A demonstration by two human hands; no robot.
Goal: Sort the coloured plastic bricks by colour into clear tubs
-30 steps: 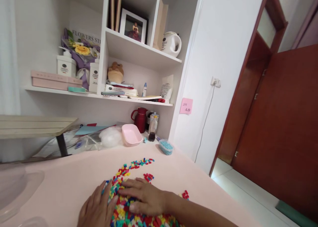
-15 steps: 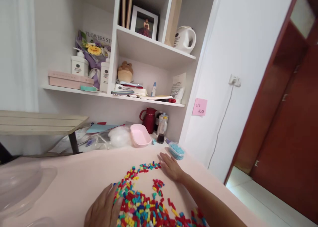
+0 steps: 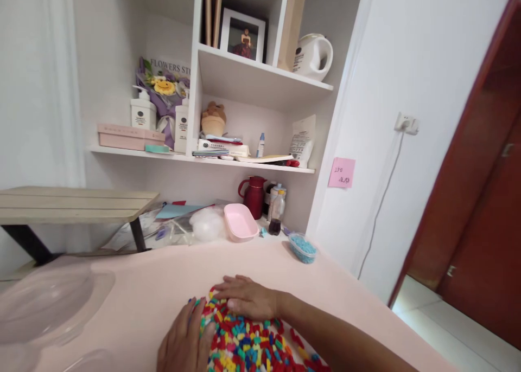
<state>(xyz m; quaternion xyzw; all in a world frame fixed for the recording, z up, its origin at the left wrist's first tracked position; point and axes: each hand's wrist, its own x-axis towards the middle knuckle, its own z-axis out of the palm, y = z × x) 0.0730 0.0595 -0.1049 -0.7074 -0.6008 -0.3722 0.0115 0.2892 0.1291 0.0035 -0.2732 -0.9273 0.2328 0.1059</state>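
Multicoloured small plastic pieces (image 3: 244,345) lie in a dense spread on the table, between and under the two hands and on down to the lower edge of the view. Biggest around them is the white shelving unit (image 3: 264,72), rising behind the work with boxes, bottles and bags on its shelves. Next comes the pale pink tabletop (image 3: 163,280), which fills most of the foreground, and at far right a reddish-brown wooden door (image 3: 484,215). Smaller is the slatted wooden stand (image 3: 73,206) on dark legs at the left; near it, on the tabletop, sits a transparent domed plastic container (image 3: 49,301), cut off by the left edge.

After these come the hands. The left hand (image 3: 185,339) rests along the left side of the pieces, fingers extended and clasping nothing visible. The right hand (image 3: 252,301) lies palm down across the far end of the spread, fingers stretched out and slightly apart; whatever is under its palm is hidden.

Toward the back stand a dark red vacuum jug (image 3: 255,196), a shallow pink plastic basin (image 3: 241,223) just beside it, and a yellow-capped bottle (image 3: 275,215) with dark liquid low inside. A clear plastic tub (image 3: 304,259) of light blue bits sits near the tabletop's far right corner, apart from the right hand. Smallest, individual pieces show red, yellow, green, blue and white.
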